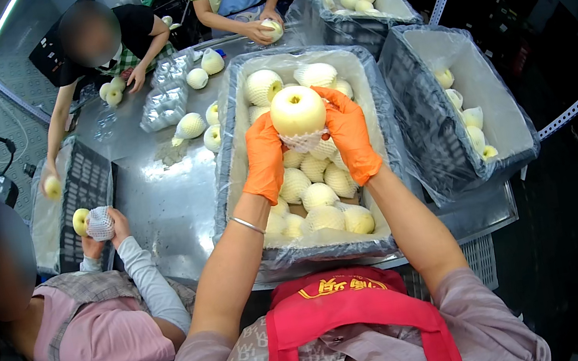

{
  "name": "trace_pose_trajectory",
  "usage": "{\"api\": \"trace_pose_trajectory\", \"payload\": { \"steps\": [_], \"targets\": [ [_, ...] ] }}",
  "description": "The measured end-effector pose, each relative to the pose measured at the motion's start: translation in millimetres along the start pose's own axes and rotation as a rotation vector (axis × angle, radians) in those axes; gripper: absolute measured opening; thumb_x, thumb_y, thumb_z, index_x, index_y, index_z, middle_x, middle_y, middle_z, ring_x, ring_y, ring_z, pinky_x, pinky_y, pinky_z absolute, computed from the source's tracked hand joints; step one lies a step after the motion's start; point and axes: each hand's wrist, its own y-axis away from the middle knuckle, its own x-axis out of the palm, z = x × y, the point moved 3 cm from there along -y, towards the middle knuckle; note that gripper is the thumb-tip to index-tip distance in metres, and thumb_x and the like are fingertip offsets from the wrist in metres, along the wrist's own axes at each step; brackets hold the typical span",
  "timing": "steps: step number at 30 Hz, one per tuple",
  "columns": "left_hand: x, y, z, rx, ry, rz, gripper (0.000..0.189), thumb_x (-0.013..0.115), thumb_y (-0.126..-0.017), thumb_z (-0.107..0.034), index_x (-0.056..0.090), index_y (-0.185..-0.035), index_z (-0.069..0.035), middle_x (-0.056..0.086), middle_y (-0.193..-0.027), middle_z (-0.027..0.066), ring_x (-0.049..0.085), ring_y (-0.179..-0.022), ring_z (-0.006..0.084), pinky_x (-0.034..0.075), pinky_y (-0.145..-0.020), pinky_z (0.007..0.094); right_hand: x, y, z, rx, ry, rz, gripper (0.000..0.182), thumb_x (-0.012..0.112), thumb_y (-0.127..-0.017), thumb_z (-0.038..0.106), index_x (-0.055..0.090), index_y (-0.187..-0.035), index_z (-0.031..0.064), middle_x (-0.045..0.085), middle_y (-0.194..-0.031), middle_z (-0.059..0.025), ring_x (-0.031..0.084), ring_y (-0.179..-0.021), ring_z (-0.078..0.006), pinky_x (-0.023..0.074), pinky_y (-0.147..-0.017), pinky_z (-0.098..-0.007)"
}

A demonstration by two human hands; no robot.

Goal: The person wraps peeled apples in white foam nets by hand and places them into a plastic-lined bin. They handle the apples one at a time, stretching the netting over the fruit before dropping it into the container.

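Note:
Both my hands wear orange gloves and hold one pale yellow fruit [297,108], apple or pear, stem end up. White foam netting [304,140] wraps its lower part, while the upper part is bare. My left hand [265,156] grips its left side, my right hand [351,134] its right side. Below them stands a lined plastic crate [230,150] with several similar fruits in foam nets [320,196]. My forearms cross its near part, and the hands hide some of the fruit beneath.
Two lined crates, one at the back [403,3] and one at right [504,106], hold more fruit. Clear plastic trays [164,106] and netted fruits [191,125] lie on the metal table [151,202]. Three co-workers handle fruit around it; another crate [88,181] stands left.

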Motion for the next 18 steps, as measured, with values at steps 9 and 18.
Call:
{"api": "trace_pose_trajectory", "payload": {
  "steps": [9,18],
  "targets": [
    [-2,4,-26,0.471,-0.308,-0.254,0.031,0.064,-0.107,-0.020,0.069,-0.131,-0.001,0.074,-0.111,0.0036,0.067,-0.093,0.0119,0.055,-0.083,0.0280,6,2,18,0.042,-0.027,0.211,0.062,0.076,-0.101,0.029,0.053,-0.153,0.0045,0.059,-0.142,-0.0079,0.060,-0.119,-0.0137,0.0534,-0.096,-0.0290],
    [4,13,-45,0.541,-0.232,-0.210,0.029,0.058,-0.110,-0.014,0.068,-0.136,-0.003,0.072,-0.112,0.0012,0.066,-0.093,0.0089,0.053,-0.081,0.0242,13,12,22,0.124,-0.124,0.304,0.081,0.082,-0.094,0.032,0.038,-0.158,0.0060,0.057,-0.145,-0.0135,0.057,-0.133,-0.0227,0.0523,-0.107,-0.0358]
  ]
}}
